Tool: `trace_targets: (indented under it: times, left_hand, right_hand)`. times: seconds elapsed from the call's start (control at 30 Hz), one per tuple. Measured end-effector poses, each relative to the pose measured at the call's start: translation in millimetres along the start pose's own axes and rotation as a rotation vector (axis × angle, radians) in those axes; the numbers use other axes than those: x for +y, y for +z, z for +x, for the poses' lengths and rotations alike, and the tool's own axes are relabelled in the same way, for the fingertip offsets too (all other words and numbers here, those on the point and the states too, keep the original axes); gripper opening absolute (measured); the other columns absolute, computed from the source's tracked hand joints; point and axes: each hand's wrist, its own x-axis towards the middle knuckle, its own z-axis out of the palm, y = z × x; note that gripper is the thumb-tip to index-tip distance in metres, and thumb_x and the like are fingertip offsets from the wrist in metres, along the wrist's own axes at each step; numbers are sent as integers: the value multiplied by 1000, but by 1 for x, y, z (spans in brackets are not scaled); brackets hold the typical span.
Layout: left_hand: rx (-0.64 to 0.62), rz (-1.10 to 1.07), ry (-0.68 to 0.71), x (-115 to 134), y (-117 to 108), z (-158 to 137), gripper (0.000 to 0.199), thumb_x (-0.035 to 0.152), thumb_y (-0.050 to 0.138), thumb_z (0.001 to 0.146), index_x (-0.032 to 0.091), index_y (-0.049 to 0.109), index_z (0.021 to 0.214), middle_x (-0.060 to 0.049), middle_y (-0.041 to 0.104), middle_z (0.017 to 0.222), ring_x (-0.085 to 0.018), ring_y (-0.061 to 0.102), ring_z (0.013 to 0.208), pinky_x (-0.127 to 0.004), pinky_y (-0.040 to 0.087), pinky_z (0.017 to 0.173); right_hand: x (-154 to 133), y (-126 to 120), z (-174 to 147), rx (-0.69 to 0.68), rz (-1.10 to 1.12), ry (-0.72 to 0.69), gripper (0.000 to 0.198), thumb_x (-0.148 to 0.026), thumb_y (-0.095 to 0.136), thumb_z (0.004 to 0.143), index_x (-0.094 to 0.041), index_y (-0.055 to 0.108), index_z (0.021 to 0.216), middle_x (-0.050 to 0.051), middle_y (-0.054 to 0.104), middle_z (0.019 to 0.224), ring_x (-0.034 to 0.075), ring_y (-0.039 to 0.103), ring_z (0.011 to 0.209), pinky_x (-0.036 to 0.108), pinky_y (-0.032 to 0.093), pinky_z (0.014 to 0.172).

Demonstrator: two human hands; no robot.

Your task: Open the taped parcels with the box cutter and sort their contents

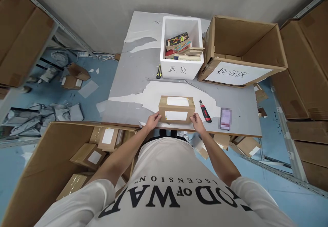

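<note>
A small brown cardboard box [176,109] with white labels on its top and front sits at the near edge of the table. My left hand [153,120] grips its lower left corner, fingers closed against the side. At the opposite corner my right hand [197,122] pinches the box in the same way. Just right of the box lies a red and black utility knife [205,111]. Farther right is a blurred purple rectangular item [225,118], its kind unclear.
A white foam box [176,69] of books [177,42] and a large open carton [243,68] stand at the back of the table [120,83]. A yellow and black cutter [159,72] lies beside the foam box. To my left, a big carton [38,162] holds several parcels [88,156].
</note>
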Motion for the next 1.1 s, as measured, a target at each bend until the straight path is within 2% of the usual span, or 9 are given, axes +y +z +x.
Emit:
trace_targets:
  times: [0.1, 0.23, 0.33, 0.4, 0.47, 0.57, 0.73, 0.87, 1.1]
  left_hand:
    - [100, 133, 12, 20, -6, -1, 57, 54, 48, 86, 14, 64, 123, -7, 70, 116, -26, 63, 106, -32, 47, 93]
    - [185, 239, -14, 38, -11, 9, 53, 54, 48, 85, 12, 74, 101, -4, 74, 84, -24, 66, 84, -29, 49, 77]
    - [199, 226, -66, 38, -13, 21, 51, 57, 52, 81, 13, 76, 84, -2, 70, 69, -23, 65, 78, -29, 48, 73]
    - [196, 153, -114, 32, -13, 28, 51, 58, 54, 79, 13, 76, 79, -2, 69, 68, -24, 65, 81, -30, 49, 75]
    - [154, -4, -162, 20, -13, 32, 51, 59, 54, 77, 13, 76, 82, -4, 72, 75, -25, 66, 89, -34, 51, 83]
    - [17, -255, -170, 1, -12, 32, 51, 53, 64, 69, 15, 73, 101, -8, 74, 100, -28, 63, 109, -43, 45, 100]
    - [-146, -309, -27, -23, -13, 21, 85, 30, 82, 51, 18, 56, 131, -9, 55, 139, -31, 38, 138, -46, 20, 118]
    - [-104, -254, -25, -30, -8, 15, 84, 28, 79, 58, 19, 50, 136, -8, 52, 141, -30, 38, 139, -48, 19, 118]
    - [-50, -187, -42, -31, -1, 15, 75, 30, 72, 66, 19, 50, 137, -7, 55, 139, -29, 45, 134, -48, 24, 116]
  right_hand:
    - [-24, -7, 6, 40, -136, 3, 37, -53, 49, 82, -21, 53, 99, 11, 69, 105, 24, 63, 98, 40, 48, 89]
    - [-43, -13, 17, 67, -290, 49, 40, -58, 45, 83, -21, 58, 91, 9, 70, 92, 24, 63, 86, 37, 48, 81]
    - [-43, -13, 24, 74, -308, 111, 43, -62, 47, 81, -21, 60, 85, 9, 70, 89, 24, 62, 85, 38, 49, 83]
    - [-37, -11, 25, 54, -217, 169, 44, -63, 50, 79, -21, 61, 85, 9, 70, 91, 24, 63, 88, 39, 50, 86]
    - [-29, -9, 23, 6, -24, 230, 43, -61, 49, 80, -22, 63, 91, 9, 70, 98, 24, 63, 95, 40, 51, 88]
    - [-14, -7, 17, -79, 221, 276, 39, -44, 52, 78, -23, 63, 109, 8, 67, 116, 24, 61, 111, 41, 49, 96]
    - [6, -6, 4, -223, 164, 119, 78, -17, 59, 61, -29, 48, 138, 3, 48, 145, 23, 39, 138, 46, 30, 114]
    - [17, 2, 2, -251, 163, 122, 85, -17, 61, 64, -28, 38, 145, 3, 45, 147, 22, 39, 138, 45, 26, 115]
    - [31, 14, 4, -156, 197, 137, 78, -27, 67, 70, -24, 41, 143, 3, 52, 141, 23, 47, 132, 44, 26, 117]
